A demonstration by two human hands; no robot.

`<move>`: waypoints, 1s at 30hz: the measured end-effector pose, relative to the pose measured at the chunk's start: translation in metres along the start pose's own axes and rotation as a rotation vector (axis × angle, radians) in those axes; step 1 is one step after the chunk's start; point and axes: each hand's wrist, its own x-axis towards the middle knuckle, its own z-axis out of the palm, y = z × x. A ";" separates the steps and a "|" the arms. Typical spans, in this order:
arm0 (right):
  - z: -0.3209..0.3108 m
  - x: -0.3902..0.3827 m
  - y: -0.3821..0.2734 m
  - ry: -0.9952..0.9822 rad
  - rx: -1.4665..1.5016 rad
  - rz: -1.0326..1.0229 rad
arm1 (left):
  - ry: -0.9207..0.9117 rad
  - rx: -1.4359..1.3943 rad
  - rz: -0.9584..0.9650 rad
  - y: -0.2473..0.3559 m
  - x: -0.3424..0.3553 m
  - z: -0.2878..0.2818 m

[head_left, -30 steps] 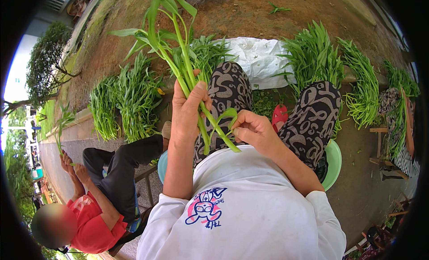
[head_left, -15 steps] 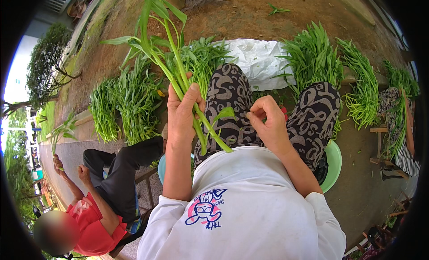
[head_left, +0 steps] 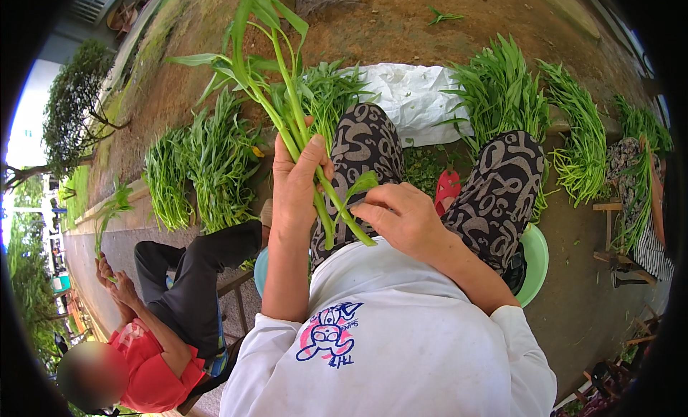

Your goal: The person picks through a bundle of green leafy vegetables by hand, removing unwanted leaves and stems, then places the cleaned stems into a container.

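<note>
My left hand (head_left: 296, 180) grips a small bunch of long green stems (head_left: 284, 83) with pointed leaves, held upright and slanting over my patterned trousers (head_left: 502, 173). The cut lower ends hang below the fist, near my white shirt. My right hand (head_left: 398, 216) is closed in a pinch at a small leafy side shoot (head_left: 363, 184) low on the stems, just right of my left hand. Leafy bunches (head_left: 211, 159) lie beyond my knees on both sides, beside a white sack (head_left: 414, 83). A red sandal (head_left: 448, 191) shows between my legs.
A co-worker (head_left: 150, 359) in red sits at left, holding similar stems. Another person (head_left: 652, 202) sits at far right on wooden seating among greens. A green basin (head_left: 534, 270) and a blue basin (head_left: 261, 270) flank my legs. More bunches (head_left: 573, 144) line a low curb.
My right hand drew back right from the shoot half a second ago and is now back at the stems. My left hand barely moved. The co-worker's hands have come back together.
</note>
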 end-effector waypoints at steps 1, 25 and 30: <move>0.000 0.000 -0.001 -0.008 -0.018 -0.015 | -0.003 -0.001 0.002 0.001 0.000 0.001; 0.003 -0.004 -0.002 -0.157 0.809 0.538 | -0.054 -0.101 0.016 0.001 -0.002 0.011; 0.007 -0.011 0.000 -0.171 1.258 0.803 | -0.040 -0.102 0.029 0.000 -0.002 0.012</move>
